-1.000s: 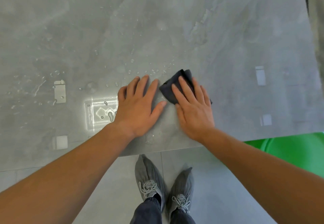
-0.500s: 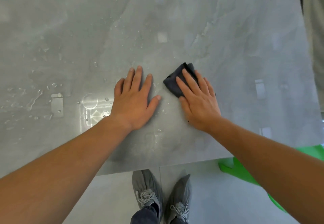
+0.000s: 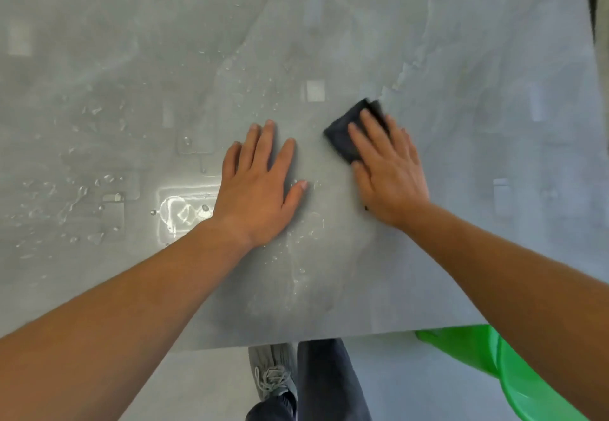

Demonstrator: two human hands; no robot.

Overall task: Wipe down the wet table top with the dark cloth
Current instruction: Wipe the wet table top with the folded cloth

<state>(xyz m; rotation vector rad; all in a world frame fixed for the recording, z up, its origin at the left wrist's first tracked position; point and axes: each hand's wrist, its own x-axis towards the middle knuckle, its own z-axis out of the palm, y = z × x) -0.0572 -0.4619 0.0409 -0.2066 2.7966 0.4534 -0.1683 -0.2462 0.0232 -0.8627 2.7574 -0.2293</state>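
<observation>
Right hand (image 3: 389,170) lies flat, fingers spread, pressing the cloth (image 3: 352,130) onto the bench (image 3: 461,41); it grips nothing. Left hand (image 3: 260,190) rests open and empty just beside. Droplets and a puddle (image 3: 184,213) remain left of the hands. The right side appears dry, though glare hinders judgement. Roughly half remains.

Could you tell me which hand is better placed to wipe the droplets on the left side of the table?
Right: the right hand already presses the dark cloth; the left hand lies bare beside the droplets.
</observation>
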